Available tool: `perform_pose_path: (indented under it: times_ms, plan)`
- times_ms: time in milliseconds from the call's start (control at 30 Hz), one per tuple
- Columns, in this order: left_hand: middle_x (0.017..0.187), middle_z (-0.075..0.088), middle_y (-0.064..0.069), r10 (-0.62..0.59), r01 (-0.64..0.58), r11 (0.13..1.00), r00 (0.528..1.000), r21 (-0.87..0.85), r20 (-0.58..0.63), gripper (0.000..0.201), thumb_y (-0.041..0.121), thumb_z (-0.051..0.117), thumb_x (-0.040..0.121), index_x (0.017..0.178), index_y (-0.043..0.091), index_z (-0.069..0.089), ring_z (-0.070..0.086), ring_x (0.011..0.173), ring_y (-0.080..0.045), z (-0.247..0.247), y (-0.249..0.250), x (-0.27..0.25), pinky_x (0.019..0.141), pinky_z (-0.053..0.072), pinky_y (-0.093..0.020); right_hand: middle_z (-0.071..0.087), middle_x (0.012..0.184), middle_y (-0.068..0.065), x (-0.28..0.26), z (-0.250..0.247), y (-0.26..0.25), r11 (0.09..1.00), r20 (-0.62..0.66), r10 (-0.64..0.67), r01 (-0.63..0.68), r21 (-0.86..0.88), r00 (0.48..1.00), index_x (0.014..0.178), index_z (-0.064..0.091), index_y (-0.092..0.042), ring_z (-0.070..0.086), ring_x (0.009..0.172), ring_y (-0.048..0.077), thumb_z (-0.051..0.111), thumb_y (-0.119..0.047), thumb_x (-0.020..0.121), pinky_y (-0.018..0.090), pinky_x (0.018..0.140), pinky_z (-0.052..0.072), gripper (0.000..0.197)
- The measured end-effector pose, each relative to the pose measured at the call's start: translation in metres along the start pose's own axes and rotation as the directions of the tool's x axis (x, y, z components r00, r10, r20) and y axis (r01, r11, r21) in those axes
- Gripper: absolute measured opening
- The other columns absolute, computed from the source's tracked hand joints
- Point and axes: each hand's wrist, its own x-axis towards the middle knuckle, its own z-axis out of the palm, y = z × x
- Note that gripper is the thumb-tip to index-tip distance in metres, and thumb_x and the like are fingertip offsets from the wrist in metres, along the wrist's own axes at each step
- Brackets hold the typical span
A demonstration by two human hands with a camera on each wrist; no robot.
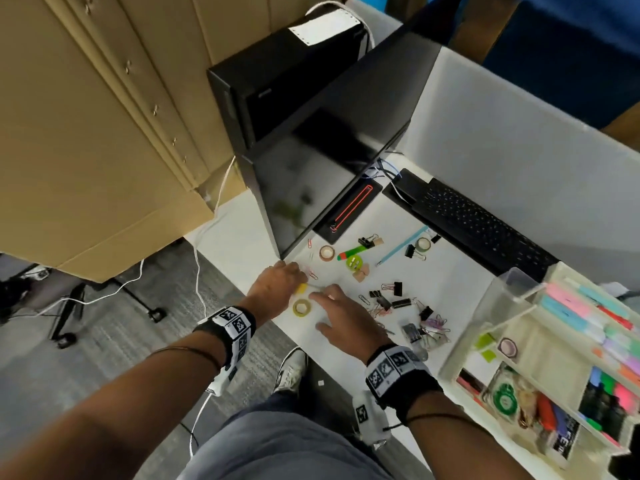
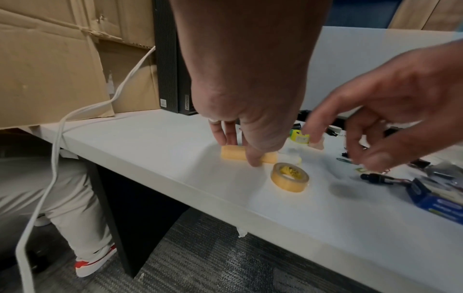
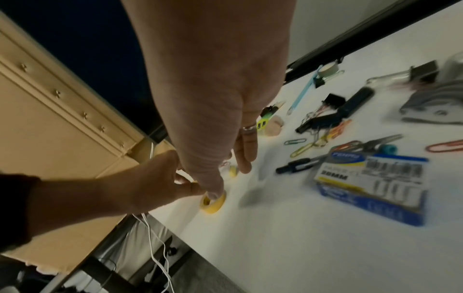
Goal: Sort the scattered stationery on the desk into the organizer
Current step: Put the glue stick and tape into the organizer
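1. The left hand (image 2: 240,111) is pinching a pale yellow cylindrical eraser (image 2: 231,152) lying on the white desk (image 2: 155,138), centre frame.
2. The right hand (image 2: 391,111) is hovering loosely spread, holding nothing, above a yellow tape roll (image 2: 289,177).
3. The clear plastic organizer (image 1: 460,344) is sitting lower right in the head view.

A: What's worn on the arms?
B: 2 black wristbands (image 1: 231,330) with black-and-white square markers, thin dark bracelets, a white cable (image 1: 199,415) off the left one.
A: Anything else?
B: Grey trousers (image 1: 277,441), a ring (image 3: 248,129), white shoe (image 1: 292,370).
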Motion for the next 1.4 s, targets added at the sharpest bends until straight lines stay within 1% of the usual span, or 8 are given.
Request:
perform_pose_path:
  times_ms: [133, 333, 567, 767, 900, 1000, 1100, 1400]
  plan:
    - [0.122, 0.059, 0.004, -0.003, 0.003, 1.0, 1.0, -0.006, 0.008, 0.048, 0.008, 0.059, 0.085, 0.128, 0.031, 0.06, 0.063, 0.108, -0.022, -0.002, -0.002, 0.004, 0.09, 0.057, -0.035, 0.041, 0.144, 0.004, 0.016, 0.014, -0.007, 0.996, 0.027, -0.027, 0.029, -0.084, 0.999, 0.134, 0.059, -0.026, 0.063, 0.108, 0.032, 0.075, -0.018, 0.088, 0.044, 0.087, 0.057, 0.049]
    - [0.122, 0.059, 0.002, -0.016, 0.016, 0.999, 1.0, 0.028, 0.013, 0.053, 0.009, 0.07, 0.079, 0.127, 0.026, 0.057, 0.064, 0.106, -0.023, -0.001, -0.001, 0.006, 0.083, 0.06, -0.038, 0.054, 0.118, 0.007, 0.019, 0.024, -0.002, 0.978, -0.065, -0.054, 0.04, -0.204, 0.996, 0.095, 0.07, -0.018, 0.063, 0.086, 0.029, 0.074, -0.019, 0.083, 0.043, 0.07, 0.057, 0.013]
    - [0.118, 0.056, -0.003, -0.06, 0.058, 0.998, 0.997, 0.037, 0.047, 0.042, 0.013, 0.061, 0.084, 0.124, 0.015, 0.049, 0.062, 0.106, -0.025, 0.009, 0.0, 0.012, 0.084, 0.058, -0.036, 0.06, 0.102, 0.002, 0.012, 0.04, 0.004, 0.948, -0.047, -0.155, 0.135, -0.289, 0.987, 0.091, 0.066, -0.022, 0.063, 0.084, 0.025, 0.074, -0.016, 0.077, 0.036, 0.062, 0.053, 0.017]
    - [0.11, 0.063, -0.012, -0.049, 0.088, 0.955, 0.989, -0.284, 0.139, 0.032, 0.007, 0.051, 0.092, 0.123, 0.011, 0.044, 0.065, 0.094, -0.031, 0.008, 0.004, 0.007, 0.08, 0.054, -0.042, 0.058, 0.104, 0.005, -0.007, 0.035, 0.016, 0.998, -0.163, -0.054, 0.053, -0.015, 0.985, 0.095, 0.063, -0.018, 0.061, 0.091, 0.028, 0.063, -0.018, 0.085, 0.037, 0.073, 0.055, 0.01]
    - [0.097, 0.061, -0.007, 0.032, 0.052, 0.88, 0.985, -0.472, 0.168, 0.025, 0.028, 0.046, 0.102, 0.124, 0.018, 0.04, 0.061, 0.084, -0.028, 0.001, 0.018, -0.003, 0.073, 0.049, -0.039, 0.056, 0.109, -0.001, -0.036, 0.02, 0.037, 0.979, -0.293, 0.0, 0.059, 0.193, 0.956, 0.095, 0.059, -0.02, 0.06, 0.099, 0.018, 0.064, -0.017, 0.089, 0.028, 0.086, 0.052, 0.009]
    - [0.082, 0.062, 0.006, 0.029, 0.023, 0.836, 0.996, -0.548, 0.087, 0.028, 0.054, 0.046, 0.103, 0.103, 0.027, 0.054, 0.061, 0.078, -0.015, -0.013, 0.042, -0.006, 0.073, 0.049, -0.033, 0.057, 0.118, -0.008, -0.065, 0.007, 0.06, 0.957, -0.391, 0.107, 0.013, 0.291, 0.914, 0.094, 0.063, -0.019, 0.063, 0.106, 0.009, 0.065, -0.023, 0.093, 0.03, 0.092, 0.056, 0.005]
    - [0.057, 0.049, 0.005, 0.039, -0.027, 0.837, 0.999, -0.547, 0.01, 0.06, 0.071, 0.043, 0.097, 0.066, 0.02, 0.045, 0.05, 0.057, -0.004, -0.032, 0.069, -0.001, 0.062, 0.041, -0.027, 0.06, 0.114, -0.007, -0.1, -0.015, 0.081, 0.958, -0.514, 0.165, -0.012, 0.288, 0.842, 0.094, 0.065, -0.016, 0.064, 0.104, 0.009, 0.07, -0.018, 0.091, 0.028, 0.09, 0.054, 0.007]
    - [0.05, 0.038, 0.002, 0.159, -0.167, 0.767, 0.985, -0.619, -0.069, 0.078, 0.085, 0.048, 0.086, 0.06, 0.013, 0.038, 0.045, 0.049, -0.011, -0.065, 0.165, 0.034, 0.062, 0.045, -0.039, 0.065, 0.097, -0.007, -0.205, -0.059, 0.157, 0.839, -0.688, 0.543, -0.279, 0.467, 0.482, 0.097, 0.069, -0.02, 0.062, 0.084, 0.005, 0.08, -0.012, 0.087, 0.027, 0.078, 0.055, 0.017]
